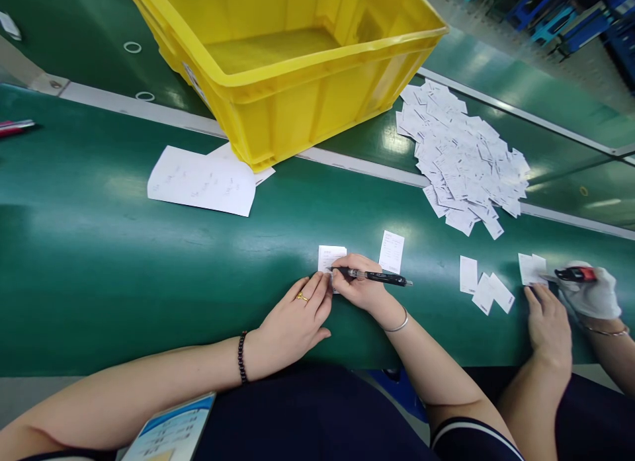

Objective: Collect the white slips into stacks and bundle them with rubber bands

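Right hand (362, 286) fingers grasp a pen (374, 276) on a slip (328, 257); left hand (292, 322) fingers released, pressing it.

A green work table (99, 262) carries a yellow plastic crate (292, 84) at its far side, standing partly on a white sheet of paper (201, 181) with faint writing. To the right lies a loose heap of small white slips (461, 157), spilling across a pale strip that crosses the surface. Nearer the front edge lie a short stack of slips (328, 257), a single slip (391, 251) just beside it, and a few scattered slips (483, 286) further right. A red pen (14, 127) rests at the far left.
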A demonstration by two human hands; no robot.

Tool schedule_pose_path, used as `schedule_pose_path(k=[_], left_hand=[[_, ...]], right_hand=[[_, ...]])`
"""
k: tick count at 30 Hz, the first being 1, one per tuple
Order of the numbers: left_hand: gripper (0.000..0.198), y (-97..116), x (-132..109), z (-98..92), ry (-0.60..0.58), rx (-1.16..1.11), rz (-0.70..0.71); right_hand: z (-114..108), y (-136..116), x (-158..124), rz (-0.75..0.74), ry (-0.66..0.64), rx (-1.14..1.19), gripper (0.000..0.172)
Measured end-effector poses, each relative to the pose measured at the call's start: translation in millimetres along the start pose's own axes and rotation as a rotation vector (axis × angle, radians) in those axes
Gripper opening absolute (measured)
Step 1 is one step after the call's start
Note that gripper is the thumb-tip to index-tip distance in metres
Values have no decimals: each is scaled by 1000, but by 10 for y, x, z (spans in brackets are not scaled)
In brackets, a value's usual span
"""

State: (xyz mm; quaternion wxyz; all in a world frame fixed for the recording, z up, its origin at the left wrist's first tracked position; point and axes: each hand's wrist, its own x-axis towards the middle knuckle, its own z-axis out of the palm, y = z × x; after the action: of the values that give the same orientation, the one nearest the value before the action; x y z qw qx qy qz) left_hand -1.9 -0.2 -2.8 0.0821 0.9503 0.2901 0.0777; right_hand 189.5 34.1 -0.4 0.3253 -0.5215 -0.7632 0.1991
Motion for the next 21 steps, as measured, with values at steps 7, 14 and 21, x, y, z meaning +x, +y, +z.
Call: schedule_pose_path(k=[7, 14, 21], left_hand=[[65, -3, 8, -15, 9, 13, -1], [64, 0, 9, -24, -1, 0, -5], [65, -5, 3, -20, -2, 6, -2]], right_hand=[[-44, 77, -12, 130, 166, 125, 19], [-128, 175, 27, 56, 144, -159, 18], [-142, 155, 14, -11, 173, -250, 15]])
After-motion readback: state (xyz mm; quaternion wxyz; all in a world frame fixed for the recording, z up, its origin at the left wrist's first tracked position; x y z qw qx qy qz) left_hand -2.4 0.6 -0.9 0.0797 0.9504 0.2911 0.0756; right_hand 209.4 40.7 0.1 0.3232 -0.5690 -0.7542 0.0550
